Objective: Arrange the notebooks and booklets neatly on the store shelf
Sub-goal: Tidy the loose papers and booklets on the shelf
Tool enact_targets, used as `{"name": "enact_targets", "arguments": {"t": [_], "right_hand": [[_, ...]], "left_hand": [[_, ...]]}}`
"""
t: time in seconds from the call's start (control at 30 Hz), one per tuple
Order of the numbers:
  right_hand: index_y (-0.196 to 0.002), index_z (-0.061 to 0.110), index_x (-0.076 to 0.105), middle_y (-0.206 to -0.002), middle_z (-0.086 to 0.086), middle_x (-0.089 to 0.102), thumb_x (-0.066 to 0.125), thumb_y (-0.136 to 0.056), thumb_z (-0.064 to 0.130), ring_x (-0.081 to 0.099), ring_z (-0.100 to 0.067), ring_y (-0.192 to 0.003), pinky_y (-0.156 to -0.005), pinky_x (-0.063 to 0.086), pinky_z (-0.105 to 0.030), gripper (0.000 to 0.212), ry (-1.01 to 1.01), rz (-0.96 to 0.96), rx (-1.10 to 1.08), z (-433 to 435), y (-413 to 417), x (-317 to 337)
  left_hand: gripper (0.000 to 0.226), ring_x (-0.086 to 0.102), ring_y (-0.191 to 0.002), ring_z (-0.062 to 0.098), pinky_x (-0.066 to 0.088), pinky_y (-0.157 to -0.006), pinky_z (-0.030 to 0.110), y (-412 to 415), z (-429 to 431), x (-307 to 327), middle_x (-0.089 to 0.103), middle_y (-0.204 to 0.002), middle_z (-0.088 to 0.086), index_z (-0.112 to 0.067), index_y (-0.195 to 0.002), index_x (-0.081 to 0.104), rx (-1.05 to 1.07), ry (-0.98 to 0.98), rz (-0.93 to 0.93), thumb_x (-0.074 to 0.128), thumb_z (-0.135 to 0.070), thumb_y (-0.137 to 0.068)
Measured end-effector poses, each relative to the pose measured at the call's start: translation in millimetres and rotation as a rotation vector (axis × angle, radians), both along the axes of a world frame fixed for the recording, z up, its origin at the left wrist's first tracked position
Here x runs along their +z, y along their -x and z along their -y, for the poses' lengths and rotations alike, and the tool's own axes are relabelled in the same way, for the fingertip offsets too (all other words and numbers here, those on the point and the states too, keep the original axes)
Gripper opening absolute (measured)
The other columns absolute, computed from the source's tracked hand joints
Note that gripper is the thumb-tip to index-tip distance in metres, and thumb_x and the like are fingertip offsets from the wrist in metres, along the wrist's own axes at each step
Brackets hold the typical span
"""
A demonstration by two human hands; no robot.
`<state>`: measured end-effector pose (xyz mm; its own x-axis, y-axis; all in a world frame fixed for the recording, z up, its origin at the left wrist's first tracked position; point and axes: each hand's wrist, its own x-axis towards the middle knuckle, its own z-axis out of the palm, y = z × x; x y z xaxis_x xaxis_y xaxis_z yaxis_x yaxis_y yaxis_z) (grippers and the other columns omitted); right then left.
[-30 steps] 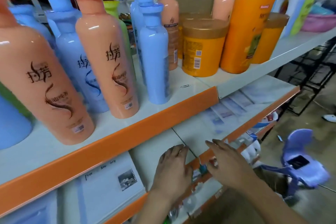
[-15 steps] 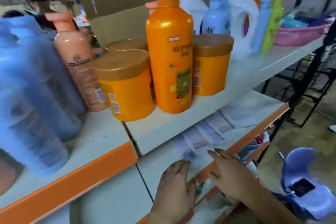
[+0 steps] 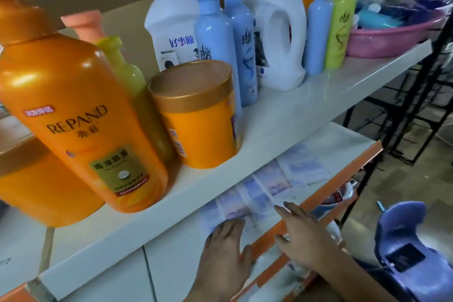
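Booklets (image 3: 274,176) are on the lower shelf (image 3: 343,140), a white deck with an orange front lip, partly tucked under the upper shelf (image 3: 294,115). Upper shelf carries toiletries only: big orange REPAND bottle (image 3: 81,117) nearest, white jug (image 3: 277,32), orange tub (image 3: 198,115), blue bottles (image 3: 215,39), green bottle (image 3: 343,22), pink basin (image 3: 392,37) at the far end. None of that belongs to the job, but the overhang hides the back of the lower deck. Purple chair (image 3: 404,252) is on the floor right of the rack.

Progress: booklets lie flat in one overlapping row, running diagonally along the front of the lower shelf, each lapping the next. Far end looks fairly even. Near end, under the hands, is blurred and looks less regular; can't confirm. Can't tell notebooks from booklets at this sharpness. My read is mid-task: row is laid out, with spacing and edge alignment at the near end left to do. The lower deck further left is out of view, so total remaining is unknown.

Left hand (image 3: 225,247): palm down on the deck, fingers straight and together, tips on the nearest booklets. Looks like pressing or sliding, not gripping.

Right hand (image 3: 304,238): comes in over the orange lip, fingers extended and slightly spread, tips at the front edge of the row. Contact is unclear through the blur. Neither hand holds anything.
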<state>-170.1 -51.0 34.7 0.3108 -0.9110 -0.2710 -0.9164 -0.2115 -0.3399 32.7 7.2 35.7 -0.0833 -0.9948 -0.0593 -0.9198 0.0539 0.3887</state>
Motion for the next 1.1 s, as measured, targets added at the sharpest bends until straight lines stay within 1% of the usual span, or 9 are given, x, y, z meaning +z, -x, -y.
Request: {"name": "enact_targets", "arguments": {"t": [0.1,0.3,0.4,0.57,0.67,0.8,0.93,1.0,1.1], "right_hand": [[-0.157,0.03,0.02,-0.162,0.004,0.022,0.046,-0.097,0.043,0.024,-0.018,-0.148,-0.118,0.029,-0.038,0.068,0.007,0.012,-0.016,8.9,-4.4,-1.7],[-0.159,0.028,0.016,-0.167,0.001,0.014,0.051,-0.098,0.041,0.017,-0.021,-0.152,-0.121,0.021,-0.039,0.071,-0.032,0.017,-0.113,27.2,12.7,3.8],[-0.158,0.028,0.019,-0.166,0.001,0.015,0.054,-0.098,0.044,0.024,-0.023,-0.15,-0.119,0.025,-0.038,0.072,-0.019,0.012,-0.169,35.6,27.9,0.8],[-0.158,0.028,0.02,-0.165,0.001,0.018,0.054,-0.097,0.043,0.029,-0.021,-0.148,-0.117,0.03,-0.036,0.071,-0.023,0.03,-0.159,58.4,59.4,-3.1],[-0.159,0.027,0.017,-0.167,0.001,0.015,0.053,-0.098,0.043,0.021,-0.022,-0.151,-0.12,0.024,-0.04,0.073,-0.03,0.033,-0.135,80.8,83.6,-5.0],[-0.159,0.026,0.019,-0.167,0.001,0.014,0.052,-0.097,0.04,0.017,-0.023,-0.153,-0.12,0.022,-0.042,0.071,-0.077,0.016,-0.069,112.1,122.6,-12.1],[-0.157,0.023,0.023,-0.165,-0.003,0.023,0.052,-0.094,0.037,0.03,-0.028,-0.147,-0.116,0.03,-0.041,0.071,-0.119,0.025,-0.007,143.2,152.7,-29.7],[-0.156,0.022,0.026,-0.162,-0.005,0.027,0.054,-0.091,0.037,0.034,-0.029,-0.145,-0.115,0.034,-0.041,0.072,-0.131,0.024,0.032,156.2,159.4,-42.2],[-0.158,0.024,0.022,-0.165,-0.007,0.021,0.054,-0.091,0.038,0.022,-0.028,-0.151,-0.118,0.03,-0.044,0.075,-0.152,0.033,0.08,169.4,160.9,-59.0]], "left_hand": [[0.062,0.023,-0.146,0.001,0.015,-0.116,0.017,1.2,15.6,-2.9,0.03,-0.159,-0.02,-0.036,-0.155,0.029,-0.026,0.02,0.005,0.042,-0.044,-0.096],[0.059,0.027,-0.148,0.008,0.019,-0.122,0.026,18.4,59.9,-15.6,0.034,-0.16,-0.013,-0.033,-0.154,0.033,-0.094,-0.028,-0.013,0.047,-0.042,-0.098],[0.06,0.024,-0.149,0.011,0.015,-0.123,0.029,33.3,78.2,-16.6,0.03,-0.162,-0.009,-0.027,-0.157,0.029,-0.142,-0.043,0.004,0.045,-0.04,-0.1],[0.062,0.029,-0.146,0.013,0.02,-0.12,0.029,68.0,102.5,-24.4,0.035,-0.159,-0.008,-0.027,-0.155,0.032,-0.125,-0.042,0.004,0.048,-0.037,-0.096],[0.064,0.03,-0.147,0.016,0.019,-0.12,0.028,93.6,120.2,-31.7,0.036,-0.159,-0.004,-0.023,-0.155,0.032,-0.118,-0.065,0.033,0.049,-0.037,-0.095],[0.073,0.02,-0.151,0.022,0.016,-0.122,0.031,130.5,144.8,-53.2,0.023,-0.165,0.0,-0.023,-0.159,0.022,0.0,-0.149,0.08,0.051,-0.039,-0.094],[0.081,-0.006,-0.155,0.033,0.007,-0.125,0.044,156.2,155.2,-73.8,-0.006,-0.17,0.001,-0.027,-0.161,0.005,0.143,-0.322,0.1,0.051,-0.04,-0.097],[0.081,-0.009,-0.155,0.035,0.004,-0.125,0.047,162.3,156.0,-80.1,-0.01,-0.169,0.003,-0.029,-0.161,0.002,0.213,-0.346,0.094,0.05,-0.042,-0.097],[0.083,-0.004,-0.154,0.038,0.006,-0.125,0.048,164.0,153.8,-89.3,-0.008,-0.169,0.002,-0.027,-0.161,0.002,0.307,-0.374,0.091,0.05,-0.047,-0.097]]}}
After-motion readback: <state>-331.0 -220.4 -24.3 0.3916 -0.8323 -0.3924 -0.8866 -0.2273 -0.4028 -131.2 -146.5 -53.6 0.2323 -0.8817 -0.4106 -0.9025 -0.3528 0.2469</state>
